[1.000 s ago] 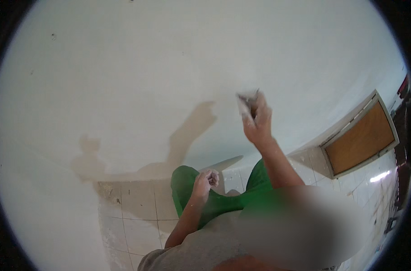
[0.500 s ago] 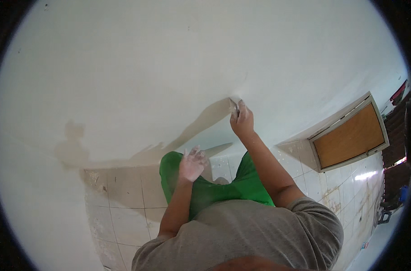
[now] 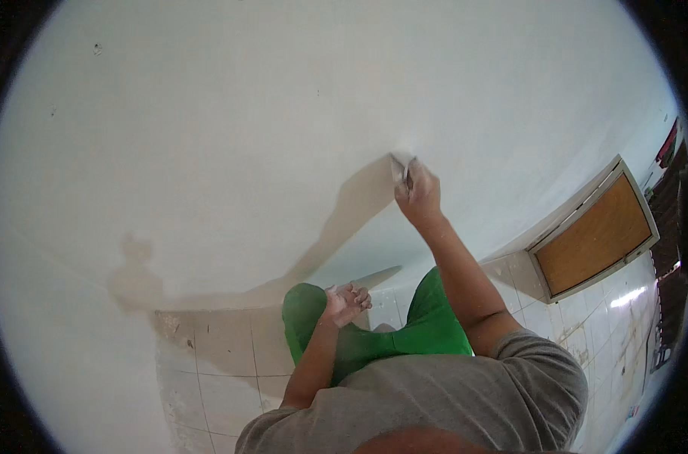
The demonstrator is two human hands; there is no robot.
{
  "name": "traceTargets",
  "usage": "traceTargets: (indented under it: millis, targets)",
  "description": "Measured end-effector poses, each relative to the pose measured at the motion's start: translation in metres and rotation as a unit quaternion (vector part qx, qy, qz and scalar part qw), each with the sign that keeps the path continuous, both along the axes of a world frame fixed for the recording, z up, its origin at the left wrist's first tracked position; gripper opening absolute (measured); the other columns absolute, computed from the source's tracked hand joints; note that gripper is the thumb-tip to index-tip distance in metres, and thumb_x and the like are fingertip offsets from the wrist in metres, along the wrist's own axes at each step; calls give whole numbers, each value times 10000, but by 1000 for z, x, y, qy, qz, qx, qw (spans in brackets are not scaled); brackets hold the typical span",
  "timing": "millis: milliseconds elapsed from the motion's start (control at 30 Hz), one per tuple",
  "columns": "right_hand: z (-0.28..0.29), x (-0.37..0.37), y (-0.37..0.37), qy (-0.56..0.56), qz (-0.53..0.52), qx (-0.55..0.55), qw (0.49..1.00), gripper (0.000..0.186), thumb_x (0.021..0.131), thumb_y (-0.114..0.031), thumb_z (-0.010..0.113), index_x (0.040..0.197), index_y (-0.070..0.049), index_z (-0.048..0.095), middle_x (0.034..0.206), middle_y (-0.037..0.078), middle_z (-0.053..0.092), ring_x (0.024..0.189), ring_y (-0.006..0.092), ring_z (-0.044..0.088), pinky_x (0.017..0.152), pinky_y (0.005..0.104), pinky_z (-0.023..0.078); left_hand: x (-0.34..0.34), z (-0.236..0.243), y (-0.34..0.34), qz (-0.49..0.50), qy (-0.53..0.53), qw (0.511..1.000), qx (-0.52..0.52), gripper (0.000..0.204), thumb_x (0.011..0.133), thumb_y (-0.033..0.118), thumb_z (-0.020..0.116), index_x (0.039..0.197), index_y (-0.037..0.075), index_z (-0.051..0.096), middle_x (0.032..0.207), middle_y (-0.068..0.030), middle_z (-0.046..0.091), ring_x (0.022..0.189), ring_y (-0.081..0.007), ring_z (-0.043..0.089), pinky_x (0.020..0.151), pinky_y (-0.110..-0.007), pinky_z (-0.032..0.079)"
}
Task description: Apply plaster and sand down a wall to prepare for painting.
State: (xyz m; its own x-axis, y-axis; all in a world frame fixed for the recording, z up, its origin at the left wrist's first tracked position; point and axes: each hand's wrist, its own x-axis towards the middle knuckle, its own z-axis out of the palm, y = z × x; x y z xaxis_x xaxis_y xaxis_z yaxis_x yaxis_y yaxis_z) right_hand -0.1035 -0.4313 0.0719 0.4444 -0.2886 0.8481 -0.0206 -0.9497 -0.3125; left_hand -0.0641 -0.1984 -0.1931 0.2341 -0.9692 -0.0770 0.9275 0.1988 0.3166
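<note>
Moved higher up the wall with the right hand since earlier; clasping a thin pale sheet, jutting leftward from the grip; holding the left hand loosely cupped by the green trousers.

The right hand pinches a thin grey piece at the pale wall. The left hand has white dust on it and is loosely curled by the green trousers. A big shadow falls on the wall. A brown panel with a light frame is on the right, near the floor tiles.
</note>
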Motion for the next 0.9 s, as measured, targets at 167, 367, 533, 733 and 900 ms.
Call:
traceTargets:
  millis: [167,367,533,733,900]
  targets:
    - [-113,-1,17,49,8,102,994,306,803,-8,626,1105,-12,572,695,172,585,606,356,613,514,415,478,-4,14,7,-115,-233,962,79,360,780,450,564,749,117,429,668,-12,353,689,-221,442,779,-379,433]
    - [-137,-21,26,95,60,211,971,334,725,-58,718,1020,-12,570,611,142,553,523,316,579,498,382,463,0,2,4,-148,-69,982,94,254,840,237,520,659,143,369,679,-2,357,676,-193,406,738,-368,406]
    - [-37,-6,34,-64,97,129,985,235,741,-36,750,752,-45,515,494,48,418,423,112,385,425,277,315,-6,-6,-3,-67,-146,977,143,328,817,200,534,613,156,280,636,0,294,630,-170,338,702,-328,363]
    - [-8,2,10,-99,47,131,985,208,744,-61,698,867,-23,535,550,68,467,447,166,479,455,273,388,-5,-7,-5,79,-54,983,160,313,780,157,515,585,148,271,589,-11,270,579,-186,317,609,-328,327]
    - [-103,19,18,-127,11,172,977,225,755,-40,627,963,14,559,569,73,482,457,164,488,479,295,425,10,-29,5,266,73,950,145,330,645,173,538,485,166,250,518,-18,233,518,-193,249,529,-345,248]
